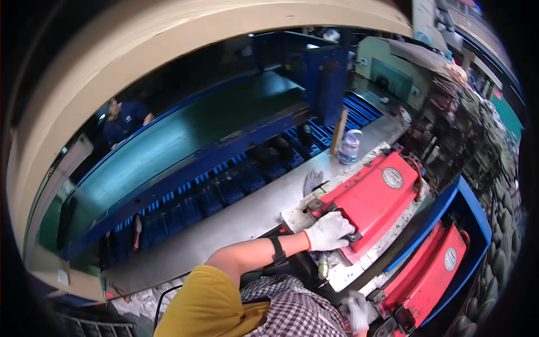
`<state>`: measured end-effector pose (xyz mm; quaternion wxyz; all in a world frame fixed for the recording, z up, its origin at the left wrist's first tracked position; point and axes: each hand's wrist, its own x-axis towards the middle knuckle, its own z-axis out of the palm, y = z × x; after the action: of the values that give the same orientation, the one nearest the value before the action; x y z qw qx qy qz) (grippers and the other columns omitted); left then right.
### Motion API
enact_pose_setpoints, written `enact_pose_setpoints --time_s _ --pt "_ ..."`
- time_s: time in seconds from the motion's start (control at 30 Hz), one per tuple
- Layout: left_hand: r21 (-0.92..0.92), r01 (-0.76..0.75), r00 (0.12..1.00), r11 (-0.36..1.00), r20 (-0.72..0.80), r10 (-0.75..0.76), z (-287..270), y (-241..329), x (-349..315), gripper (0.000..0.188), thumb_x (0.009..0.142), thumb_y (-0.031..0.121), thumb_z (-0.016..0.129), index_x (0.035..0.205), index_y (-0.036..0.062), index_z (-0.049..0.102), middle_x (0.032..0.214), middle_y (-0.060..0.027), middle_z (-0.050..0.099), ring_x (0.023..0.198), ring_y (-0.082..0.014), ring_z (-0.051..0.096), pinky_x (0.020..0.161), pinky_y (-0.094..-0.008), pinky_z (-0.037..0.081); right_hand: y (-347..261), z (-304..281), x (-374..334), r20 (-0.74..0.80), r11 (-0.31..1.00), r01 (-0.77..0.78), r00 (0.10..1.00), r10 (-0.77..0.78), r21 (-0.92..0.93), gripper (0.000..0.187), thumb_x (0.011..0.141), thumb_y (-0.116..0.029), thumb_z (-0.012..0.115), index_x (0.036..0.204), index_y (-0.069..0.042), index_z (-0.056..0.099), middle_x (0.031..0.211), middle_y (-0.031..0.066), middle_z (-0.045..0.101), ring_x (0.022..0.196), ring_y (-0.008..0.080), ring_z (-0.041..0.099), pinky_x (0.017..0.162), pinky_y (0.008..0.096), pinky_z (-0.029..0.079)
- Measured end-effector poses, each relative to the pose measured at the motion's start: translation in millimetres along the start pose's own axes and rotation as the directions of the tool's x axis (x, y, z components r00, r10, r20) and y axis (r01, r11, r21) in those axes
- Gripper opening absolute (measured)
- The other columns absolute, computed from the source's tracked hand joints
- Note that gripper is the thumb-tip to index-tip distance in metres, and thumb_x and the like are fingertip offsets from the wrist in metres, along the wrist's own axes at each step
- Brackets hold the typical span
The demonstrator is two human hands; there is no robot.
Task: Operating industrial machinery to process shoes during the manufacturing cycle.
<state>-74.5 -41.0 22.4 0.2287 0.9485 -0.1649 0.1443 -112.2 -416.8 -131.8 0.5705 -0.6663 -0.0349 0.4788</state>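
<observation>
My left hand (327, 231), in a white knit glove, is curled at the near end of a red metal cover (370, 196). Its fingers close round a small black handle (353, 236) there. The cover sits on a whitish, stained machine base (343, 274), with a brass-coloured fitting (323, 266) just below my wrist. My right hand (356, 312), also gloved, is low in the view beside a second red machine (431, 283). Blur and the frame's edge keep its fingers from showing clearly.
A blue bin (477, 236) surrounds the second machine. A clear plastic jug (350, 147) stands on the metal bench (224, 224), near a grey glove (313, 182). Beyond is a large blue-framed press (191, 151), with another person (126, 121) behind it. Dark parts (449, 135) are piled at right.
</observation>
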Motion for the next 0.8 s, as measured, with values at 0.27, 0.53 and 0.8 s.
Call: enact_pose_setpoints --time_s 0.27,0.53,0.8 --pt "0.104 0.109 0.989 0.989 0.092 -0.119 33 -4 15 0.039 0.067 0.048 0.076 0.075 0.0102 0.077 0.073 -0.0141 0.072 0.077 -0.035 0.071 0.073 -0.0485 0.05 -103 124 90 0.012 0.987 -0.079 0.997 0.082 -0.143 0.037 0.103 -0.035 0.064 0.133 -0.015 0.054 0.074 0.0069 0.07 0.049 0.0209 0.063 0.044 0.0322 0.05" --pt "0.193 0.188 0.923 0.963 0.301 -0.24 68 -21 31 0.045 0.069 0.059 0.073 0.086 0.0175 0.082 0.088 -0.0073 0.078 0.087 -0.0296 0.073 0.085 -0.044 0.045 -152 140 69 0.043 0.978 -0.049 0.997 0.058 -0.201 0.025 0.104 -0.028 0.063 0.125 -0.014 0.063 0.076 0.01 0.068 0.049 0.0203 0.057 0.041 0.0314 0.044" --pt "0.33 -0.048 0.996 0.943 -0.059 0.071 96 -39 28 0.032 0.08 0.055 0.063 0.063 0.0294 0.07 0.061 0.0057 0.068 0.053 -0.0229 0.064 0.047 -0.0422 0.047 -157 168 102 0.164 0.961 -0.022 0.984 0.07 -0.275 0.027 0.104 -0.031 0.062 0.125 -0.014 0.063 0.076 0.0091 0.068 0.05 0.0197 0.057 0.041 0.0312 0.045"
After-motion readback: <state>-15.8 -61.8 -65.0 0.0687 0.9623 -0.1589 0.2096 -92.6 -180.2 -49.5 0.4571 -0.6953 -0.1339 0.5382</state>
